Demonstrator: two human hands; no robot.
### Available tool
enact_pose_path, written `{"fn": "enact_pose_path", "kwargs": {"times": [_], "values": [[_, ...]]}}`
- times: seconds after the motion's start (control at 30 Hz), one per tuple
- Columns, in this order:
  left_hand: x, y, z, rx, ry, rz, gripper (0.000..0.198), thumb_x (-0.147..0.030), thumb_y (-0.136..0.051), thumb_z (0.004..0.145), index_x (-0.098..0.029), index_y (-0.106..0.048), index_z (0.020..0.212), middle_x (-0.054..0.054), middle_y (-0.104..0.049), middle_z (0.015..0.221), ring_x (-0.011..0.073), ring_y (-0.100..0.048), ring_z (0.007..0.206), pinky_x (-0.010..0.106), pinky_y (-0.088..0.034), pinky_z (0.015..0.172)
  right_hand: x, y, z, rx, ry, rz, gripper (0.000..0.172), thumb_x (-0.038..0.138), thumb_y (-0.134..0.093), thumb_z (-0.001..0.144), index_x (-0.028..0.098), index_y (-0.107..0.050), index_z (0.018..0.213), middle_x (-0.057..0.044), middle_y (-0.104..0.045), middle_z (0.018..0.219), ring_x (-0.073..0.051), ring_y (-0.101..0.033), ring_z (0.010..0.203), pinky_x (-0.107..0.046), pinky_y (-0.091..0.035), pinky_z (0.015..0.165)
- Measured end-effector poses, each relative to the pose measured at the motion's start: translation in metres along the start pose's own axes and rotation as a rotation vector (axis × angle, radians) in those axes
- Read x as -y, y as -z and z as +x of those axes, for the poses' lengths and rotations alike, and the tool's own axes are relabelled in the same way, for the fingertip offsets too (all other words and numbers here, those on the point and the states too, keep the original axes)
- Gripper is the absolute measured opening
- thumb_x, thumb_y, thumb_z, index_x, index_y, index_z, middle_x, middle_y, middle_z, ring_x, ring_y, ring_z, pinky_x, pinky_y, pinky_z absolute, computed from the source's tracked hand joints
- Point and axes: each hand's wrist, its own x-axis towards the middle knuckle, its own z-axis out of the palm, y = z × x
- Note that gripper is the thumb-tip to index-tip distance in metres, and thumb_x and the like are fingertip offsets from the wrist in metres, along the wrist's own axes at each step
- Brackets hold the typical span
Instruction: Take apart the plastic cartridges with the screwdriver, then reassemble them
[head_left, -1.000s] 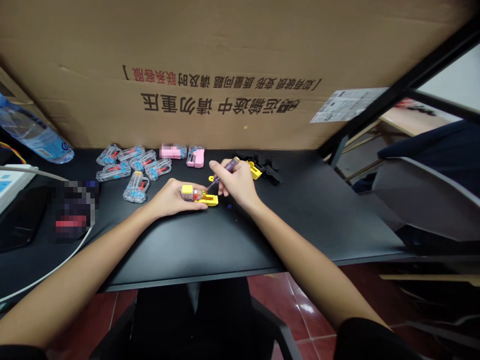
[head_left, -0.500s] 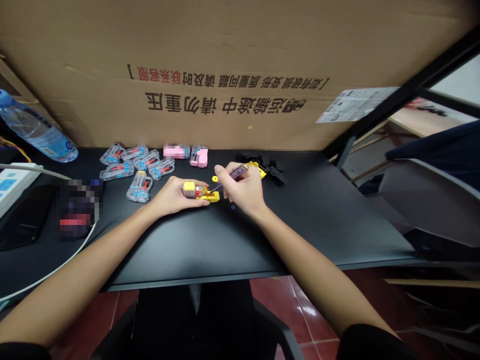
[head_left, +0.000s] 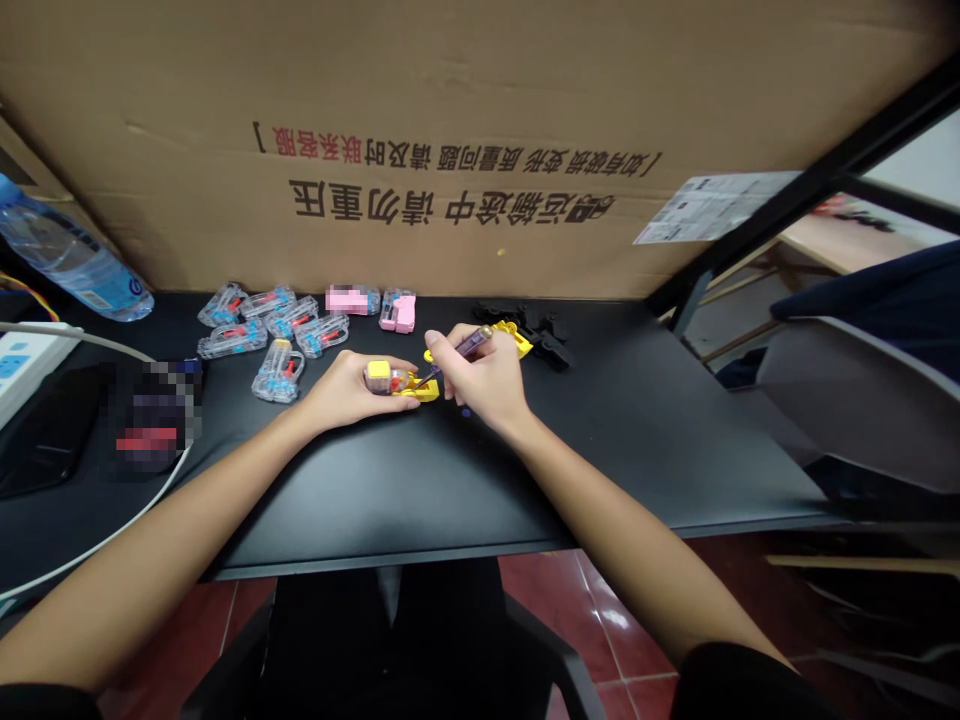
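Note:
Closed round a small toy water gun (head_left: 380, 377), clear with yellow parts, my left hand (head_left: 349, 390) keeps it just above the black table. My right hand (head_left: 486, 378) grips a screwdriver (head_left: 474, 342) with a purplish translucent handle. Its thin shaft slants down to the left, and the tip reaches the toy's yellow end; whether it sits on a screw is too small to tell. A yellow piece (head_left: 517, 340) lies just behind my right hand, partly hidden. Another small yellow part (head_left: 428, 356) shows by my right thumb. On the table below is a tiny blue piece (head_left: 466, 412).
Several clear toy guns (head_left: 294, 318) lie at the back left, near two pink ones (head_left: 398, 312). Black parts (head_left: 551, 340) are piled behind my right hand. A cardboard sheet (head_left: 465, 90) walls the back. A water bottle (head_left: 82, 260) and a white cable (head_left: 161, 490) are leftward.
The view has shifted very slightly. My right hand has edged a little to the left, covering part of the small yellow part. Both hands keep their holds.

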Motion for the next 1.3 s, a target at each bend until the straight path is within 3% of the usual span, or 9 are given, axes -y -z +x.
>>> {"fn": "enact_pose_path", "kwargs": {"times": [0.53,0.8,1.03,1.3], "values": [[0.002,-0.001,0.001,-0.050,0.044,0.008,0.052,-0.047,-0.093,0.076,-0.013,-0.086,0.115,0.007,-0.087,0.096,0.0233,-0.080,0.080,0.030,-0.063,0.077,-0.008,-0.008,-0.004,-0.051,0.097,-0.081,0.051,0.058,-0.070,0.097,0.024,-0.058,0.061,0.002,-0.054,0.047,-0.013,-0.051,0.044,-0.027,-0.037,0.044],[0.007,-0.002,0.003,-0.086,0.037,-0.030,0.053,-0.049,-0.092,0.075,-0.014,-0.085,0.114,0.007,-0.086,0.097,0.0255,-0.080,0.085,0.031,-0.063,0.078,-0.016,-0.010,-0.006,-0.081,0.465,-0.148,0.047,0.040,-0.066,0.103,0.022,-0.059,0.060,0.003,-0.056,0.051,-0.010,-0.046,0.046,-0.027,-0.039,0.050],[0.007,-0.002,0.003,-0.087,0.000,-0.048,0.042,-0.043,-0.090,0.076,-0.016,-0.087,0.109,0.004,-0.086,0.093,0.0235,-0.080,0.081,0.030,-0.063,0.079,-0.025,-0.009,-0.005,-0.019,0.704,-0.273,0.045,0.038,-0.063,0.105,0.023,-0.062,0.062,0.002,-0.060,0.052,-0.010,-0.046,0.043,-0.027,-0.040,0.048],[0.012,0.000,0.003,-0.137,0.046,-0.018,0.058,-0.051,-0.096,0.071,-0.016,-0.084,0.116,0.008,-0.087,0.101,0.0282,-0.082,0.090,0.039,-0.066,0.089,-0.021,0.013,0.004,-0.175,0.546,-0.219,0.059,0.050,-0.056,0.110,0.022,-0.058,0.059,0.001,-0.054,0.050,-0.011,-0.048,0.043,-0.029,-0.039,0.049]]}}
